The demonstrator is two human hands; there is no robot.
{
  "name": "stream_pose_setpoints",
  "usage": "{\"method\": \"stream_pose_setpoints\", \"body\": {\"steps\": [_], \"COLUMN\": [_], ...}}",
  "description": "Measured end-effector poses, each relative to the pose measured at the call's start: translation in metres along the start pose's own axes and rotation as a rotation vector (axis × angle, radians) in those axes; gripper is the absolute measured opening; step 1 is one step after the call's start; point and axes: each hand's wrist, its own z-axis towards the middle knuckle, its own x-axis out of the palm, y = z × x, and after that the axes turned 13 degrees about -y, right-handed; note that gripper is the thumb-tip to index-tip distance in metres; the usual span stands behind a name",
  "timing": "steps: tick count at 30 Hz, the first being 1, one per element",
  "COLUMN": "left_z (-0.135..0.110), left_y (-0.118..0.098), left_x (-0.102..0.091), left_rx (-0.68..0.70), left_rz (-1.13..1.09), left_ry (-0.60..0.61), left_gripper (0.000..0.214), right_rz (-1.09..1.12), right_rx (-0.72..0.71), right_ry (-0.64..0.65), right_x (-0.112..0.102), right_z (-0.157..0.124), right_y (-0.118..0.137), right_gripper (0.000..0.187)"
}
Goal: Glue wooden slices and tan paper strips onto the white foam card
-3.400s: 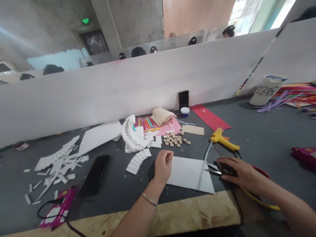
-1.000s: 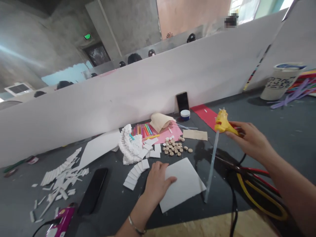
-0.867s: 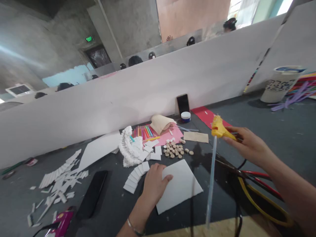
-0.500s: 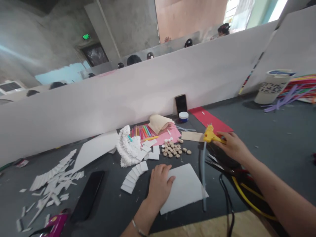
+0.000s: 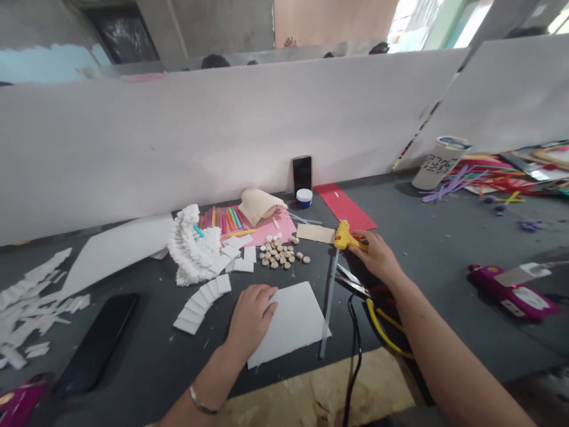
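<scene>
Right hand point(image 5: 376, 258) grasps a hot glue gun point(image 5: 344, 237), left hand point(image 5: 251, 317) lies open on a white foam sheet point(image 5: 284, 326)

The right hand is closed around the yellow hot glue gun and holds it a little above the table, near the edge of a red paper point(image 5: 342, 210). A long translucent glue stick point(image 5: 328, 308) runs down from the front of the gun, and its lower end comes just beside the right corner of the sheet. The left hand is not gripping anything; it rests palm down on the sheet, with the fingers released. The wrist of this hand wears a thin metal bracelet point(image 5: 200, 400).

Just left of the sheet, small white foam strips point(image 5: 202, 302) lie in a curved row, and behind them stands a ruffled white foam piece point(image 5: 191, 246). Wooden discs point(image 5: 278, 255) lie in a group on the table, beside a pink paper point(image 5: 271, 228). Under the right hand are scissors point(image 5: 351, 281) with black handles and a yellow cable point(image 5: 382, 326).
</scene>
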Motion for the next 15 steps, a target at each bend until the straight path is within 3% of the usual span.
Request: {"method": "stream_pose_setpoints", "body": {"steps": [9, 15], "left_z": [0.003, 0.002], "left_y": [-0.005, -0.006], "left_x": [-0.006, -0.009], "left_rx": [-0.030, -0.065], "left_rz": [-0.153, -0.095], "left_ry": [-0.045, -0.221], "left_gripper": [0.014, 0.015], "right_rz": [-0.076, -0.101], "right_rx": [-0.081, -0.217], "right_ry": [0.001, 0.006], "right_x": [0.001, -0.029], "right_z": [-0.002, 0.000], "right_y": [-0.015, 0.007], "right_gripper": [0.045, 0.039]}}
